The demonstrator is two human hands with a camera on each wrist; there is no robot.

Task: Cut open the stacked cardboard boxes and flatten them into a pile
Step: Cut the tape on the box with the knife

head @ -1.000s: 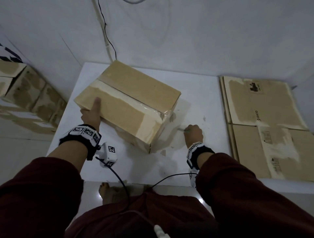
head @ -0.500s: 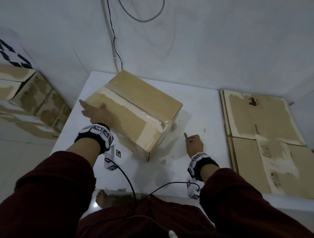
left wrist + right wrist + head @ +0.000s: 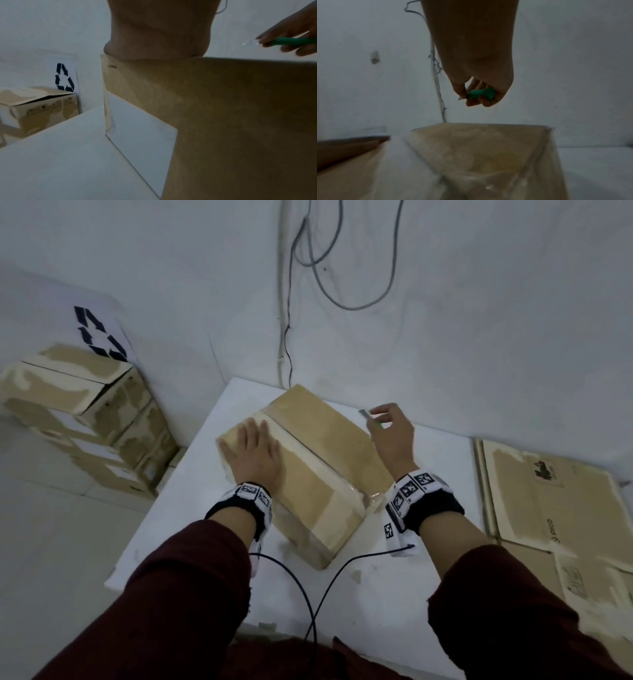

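A closed, rectangular brown cardboard box point(image 3: 308, 470) lies on the white table point(image 3: 191, 508), turned at an angle: its long axis runs from the far left to the near right, one corner pointing toward the person. A strip of glossy clear tape point(image 3: 329, 470) runs along that axis over the centre seam and wraps down the near-right end, where it wrinkles and shines. The board is matte with paler torn patches. The left hand point(image 3: 253, 455) lies flat on the left top flap, fingers straight and together. The right hand point(image 3: 390, 429) is raised over the far right edge of the box, fingers curled round a green-handled cutter point(image 3: 481, 94) whose short metal blade points left. Flattened cardboard sheets point(image 3: 548, 498) lie to the right of the table; stacked boxes point(image 3: 89, 419), scuffed and peeling, stand to the left against a white wall below a recycling symbol point(image 3: 99, 335). Grey cables point(image 3: 322, 268) hang on the far wall.
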